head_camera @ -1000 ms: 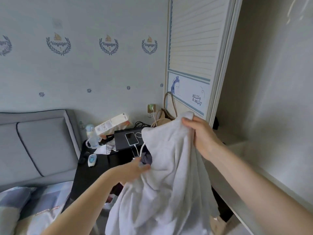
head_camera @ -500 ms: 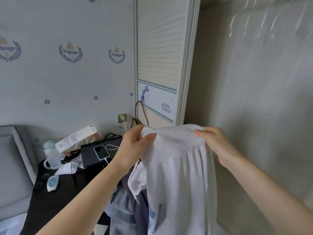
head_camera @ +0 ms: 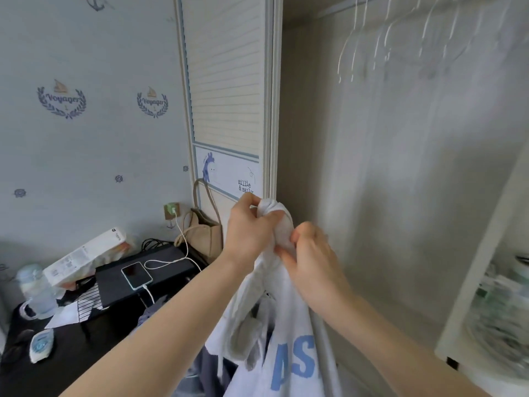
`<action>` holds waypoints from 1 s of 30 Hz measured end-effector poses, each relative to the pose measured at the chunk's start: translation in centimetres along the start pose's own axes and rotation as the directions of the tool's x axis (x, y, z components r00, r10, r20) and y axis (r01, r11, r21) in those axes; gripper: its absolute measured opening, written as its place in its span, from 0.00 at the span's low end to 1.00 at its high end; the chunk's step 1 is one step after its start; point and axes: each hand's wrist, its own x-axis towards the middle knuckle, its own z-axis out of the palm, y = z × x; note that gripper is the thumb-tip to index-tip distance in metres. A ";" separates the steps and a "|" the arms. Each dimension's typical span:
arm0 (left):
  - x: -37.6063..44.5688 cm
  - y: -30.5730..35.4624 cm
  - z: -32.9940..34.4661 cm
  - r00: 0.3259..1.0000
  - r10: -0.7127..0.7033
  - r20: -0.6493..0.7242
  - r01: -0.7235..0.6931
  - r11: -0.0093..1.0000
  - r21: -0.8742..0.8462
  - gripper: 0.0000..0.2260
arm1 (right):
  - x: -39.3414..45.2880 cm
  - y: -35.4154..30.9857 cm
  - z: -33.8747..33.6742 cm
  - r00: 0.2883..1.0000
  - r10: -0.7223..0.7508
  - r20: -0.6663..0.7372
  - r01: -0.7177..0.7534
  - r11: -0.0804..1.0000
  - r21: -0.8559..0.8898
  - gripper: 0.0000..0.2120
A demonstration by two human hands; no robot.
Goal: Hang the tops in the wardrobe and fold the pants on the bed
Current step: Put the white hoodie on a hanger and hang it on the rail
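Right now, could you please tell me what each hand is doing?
Left hand: closed, gripping the bunched top of the white cotton top with blue letters.
Right hand: pinching the same top.

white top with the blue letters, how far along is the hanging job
Nothing looks hung yet: the clear hangers on the wardrobe rail are all bare. In hand: left hand and right hand bunch the white top with blue letters at its upper end. Left: get it on a hanger; pants and bed are out of view.
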 end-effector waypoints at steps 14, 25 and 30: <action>-1.8 0.1 -3.0 0.874 -0.105 0.474 0.075 0.994 0.082 0.19 | 0.2 2.5 -3.1 0.934 0.106 0.342 -0.307 0.726 0.615 0.04; -0.9 -2.9 -5.2 0.876 -0.116 0.467 -0.333 0.556 0.762 0.05 | 2.2 4.6 -7.0 0.904 0.357 0.235 -0.389 0.458 0.800 0.09; 4.2 3.0 -7.8 0.966 0.139 0.220 -0.240 0.801 0.549 0.08 | 0.9 5.6 -8.1 0.918 0.314 0.242 -0.377 0.503 0.777 0.07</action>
